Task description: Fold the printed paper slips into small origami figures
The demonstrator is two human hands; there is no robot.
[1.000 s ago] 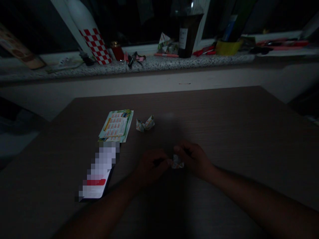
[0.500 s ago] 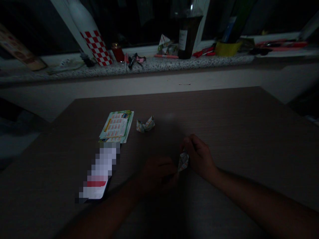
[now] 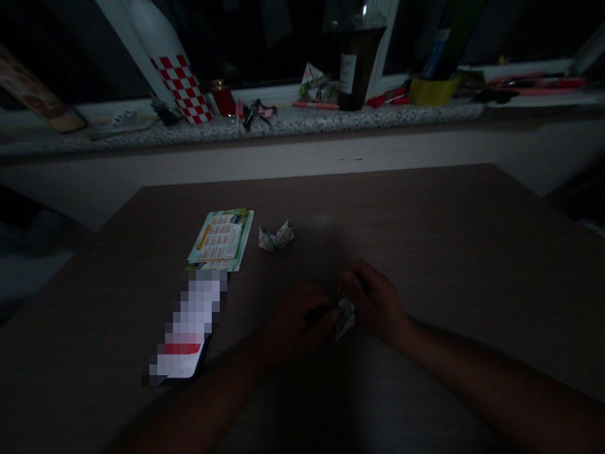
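Between my hands, low over the wooden table (image 3: 439, 239), is a small piece of folded printed paper (image 3: 346, 317). My right hand (image 3: 378, 306) is closed, with its fingers pinching the paper's upper right side. From the left, my left hand (image 3: 302, 318) is closed too, its thumb and fingertips at the paper's left edge. Dim light hides the exact finger contact. A second folded paper piece (image 3: 276, 237), with two raised points, rests on the table farther off, left of the hands.
A stack of printed cards (image 3: 220, 236) lies at the left, with a blurred-out phone (image 3: 186, 362) below it. Along the granite windowsill (image 3: 293, 123) stand a red-and-white checked bottle (image 3: 182, 82), a dark bottle (image 3: 352, 72), a yellow roll (image 3: 432, 91) and pens.
The folded paper has tilted and shifted slightly down. My left hand has moved up along it, from its lower tip to its upper left edge. My right hand has moved only slightly.
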